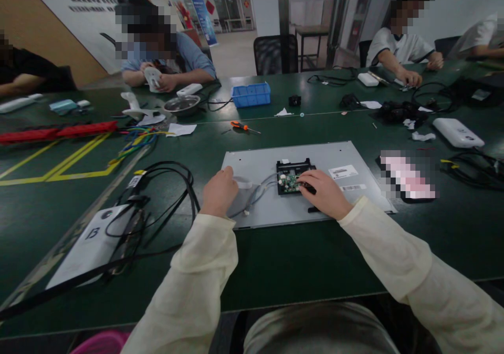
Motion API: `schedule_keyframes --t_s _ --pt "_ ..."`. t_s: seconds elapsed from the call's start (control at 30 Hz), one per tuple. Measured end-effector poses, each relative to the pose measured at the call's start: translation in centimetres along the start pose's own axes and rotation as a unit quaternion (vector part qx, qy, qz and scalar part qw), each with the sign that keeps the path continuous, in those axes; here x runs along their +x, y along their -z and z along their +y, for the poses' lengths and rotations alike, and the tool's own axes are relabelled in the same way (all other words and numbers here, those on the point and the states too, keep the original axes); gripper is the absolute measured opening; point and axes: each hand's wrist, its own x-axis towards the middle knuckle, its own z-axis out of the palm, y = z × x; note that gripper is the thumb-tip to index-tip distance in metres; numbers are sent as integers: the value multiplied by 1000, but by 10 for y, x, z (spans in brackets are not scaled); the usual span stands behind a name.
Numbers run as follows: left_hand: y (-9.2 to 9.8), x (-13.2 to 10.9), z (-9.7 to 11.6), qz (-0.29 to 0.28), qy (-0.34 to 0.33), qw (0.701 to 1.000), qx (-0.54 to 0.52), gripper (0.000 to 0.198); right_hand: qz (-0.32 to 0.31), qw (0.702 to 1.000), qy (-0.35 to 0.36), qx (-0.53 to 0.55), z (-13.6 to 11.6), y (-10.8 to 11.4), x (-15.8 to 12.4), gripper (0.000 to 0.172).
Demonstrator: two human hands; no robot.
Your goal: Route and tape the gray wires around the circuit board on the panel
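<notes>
A flat grey metal panel (268,209) with white labels lies on the table in front of me. A green circuit board (289,181) sits in a black bracket (295,166) on top of it, and grey cables (258,191) run from the board towards the panel's left side. My left hand (220,191) is closed at the left edge of the panel, its fingertips mostly hidden. Over the board's right side, my right hand (325,194) is bent in a pinch with its fingertips at the board. What lies between those fingers is too dark to make out.
Left of the panel lie a white power bank (92,241) and looped black cables (189,186). Beyond the panel are an orange screwdriver (240,126) and a blue basket (251,95). A phone (407,175) lies to the right. Co-workers sit across the table.
</notes>
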Motion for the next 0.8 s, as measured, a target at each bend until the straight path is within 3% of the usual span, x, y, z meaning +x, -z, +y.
schedule_keyframes --t_s 0.17,0.3,0.47,0.53,0.63,0.8 --pt "-3 9 -8 55 -5 995 -85 26 2 1000 -3 -2 2 -2 0 21" --pt "2 18 -15 121 -25 960 -250 16 0 1000 -2 -6 3 -4 1 21" --pt "13 17 -13 75 -47 863 -497 22 2 1000 -3 -16 0 0 1 24" --pt "14 15 -9 44 -63 846 -528 25 6 1000 -6 -18 -2 2 2 28" --pt "12 11 -4 11 -97 856 -507 24 12 1000 4 -22 -8 5 1 32" --pt "8 10 2 -23 -154 908 -389 20 -17 997 72 -27 -21 1 1 39"
